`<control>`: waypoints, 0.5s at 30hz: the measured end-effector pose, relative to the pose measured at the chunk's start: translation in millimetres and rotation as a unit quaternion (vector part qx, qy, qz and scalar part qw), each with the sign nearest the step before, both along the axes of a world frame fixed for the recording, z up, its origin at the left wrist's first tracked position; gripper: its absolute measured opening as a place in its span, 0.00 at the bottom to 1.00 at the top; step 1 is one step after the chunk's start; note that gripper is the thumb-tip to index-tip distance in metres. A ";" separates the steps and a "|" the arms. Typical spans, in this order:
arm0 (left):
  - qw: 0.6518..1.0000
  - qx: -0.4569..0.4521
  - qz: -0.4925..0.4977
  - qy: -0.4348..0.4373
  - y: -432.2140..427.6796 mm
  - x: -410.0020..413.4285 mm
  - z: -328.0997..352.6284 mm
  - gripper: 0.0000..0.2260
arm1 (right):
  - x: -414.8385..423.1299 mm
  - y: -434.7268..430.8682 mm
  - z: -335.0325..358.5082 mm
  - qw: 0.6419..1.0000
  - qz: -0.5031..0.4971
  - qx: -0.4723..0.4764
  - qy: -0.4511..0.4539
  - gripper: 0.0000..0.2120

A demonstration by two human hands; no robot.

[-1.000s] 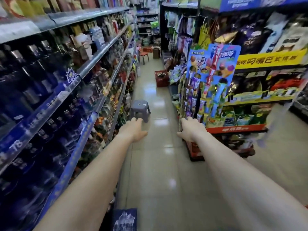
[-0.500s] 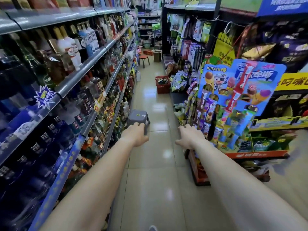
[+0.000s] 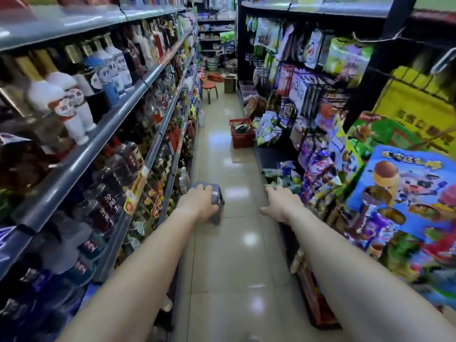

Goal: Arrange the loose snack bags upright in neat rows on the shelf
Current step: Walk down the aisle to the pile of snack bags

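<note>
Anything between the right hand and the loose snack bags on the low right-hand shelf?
Nothing visible lies between the right hand and the loose snack bags just beyond it. The grey stool sits left of that line, in front of the left hand.

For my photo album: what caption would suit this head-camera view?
Left hand and right hand reach empty down a shop aisle between bottle shelves and loose snack bags, grey stool ahead.

I can read nothing surely: the Chinese characters on the yellow sign [image 3: 414, 114], the blue display [image 3: 407, 193] and the bottles [image 3: 108, 206] are too blurred.
</note>
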State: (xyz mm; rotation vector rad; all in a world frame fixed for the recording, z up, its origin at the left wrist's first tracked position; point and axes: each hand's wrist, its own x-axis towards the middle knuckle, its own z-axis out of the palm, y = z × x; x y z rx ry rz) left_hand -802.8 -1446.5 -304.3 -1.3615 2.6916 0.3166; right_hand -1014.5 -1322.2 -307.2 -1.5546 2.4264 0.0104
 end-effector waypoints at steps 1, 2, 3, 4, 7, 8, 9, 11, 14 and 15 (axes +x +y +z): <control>1.000 -0.001 -0.003 -0.004 -19.9 -9.1 -4.6 0.24 | -7.9 -19.7 -4.3 1.000 -0.003 0.001 -0.002 0.32; 1.000 -0.002 -0.005 -0.007 -40.8 -18.9 -8.8 0.24 | -16.6 -40.1 -8.8 1.000 -0.004 0.001 -0.002 0.32; 1.000 -0.003 -0.005 -0.009 -61.7 -28.6 -12.7 0.25 | -25.8 -60.1 -13.2 1.000 -0.004 0.001 -0.003 0.32; 1.000 -0.005 -0.005 -0.009 -82.6 -38.2 -15.9 0.25 | -35.3 -79.9 -17.2 1.000 -0.004 0.001 -0.005 0.32; 1.000 -0.006 -0.011 -0.012 -145.6 -69.9 -21.5 0.24 | -68.7 -137.8 -24.6 1.000 -0.010 0.008 -0.012 0.32; 1.000 0.002 -0.014 -0.017 -165.7 -81.2 -21.0 0.24 | -80.9 -156.5 -25.8 1.000 -0.018 0.012 -0.018 0.32; 0.999 0.011 -0.020 -0.023 -184.7 -92.1 -20.1 0.24 | -92.7 -173.9 -26.9 0.999 -0.026 0.016 -0.024 0.32; 0.999 0.015 -0.027 -0.027 -222.6 -114.2 -20.7 0.25 | -117.0 -209.0 -29.9 0.999 -0.037 0.019 -0.034 0.30; 0.999 0.019 -0.022 -0.017 -272.1 -143.4 -26.0 0.25 | -149.6 -258.4 -34.1 0.997 -0.056 0.031 -0.043 0.31; 0.999 0.021 -0.027 -0.021 -287.1 -152.2 -29.6 0.25 | -158.8 -273.9 -36.3 0.996 -0.062 0.037 -0.045 0.31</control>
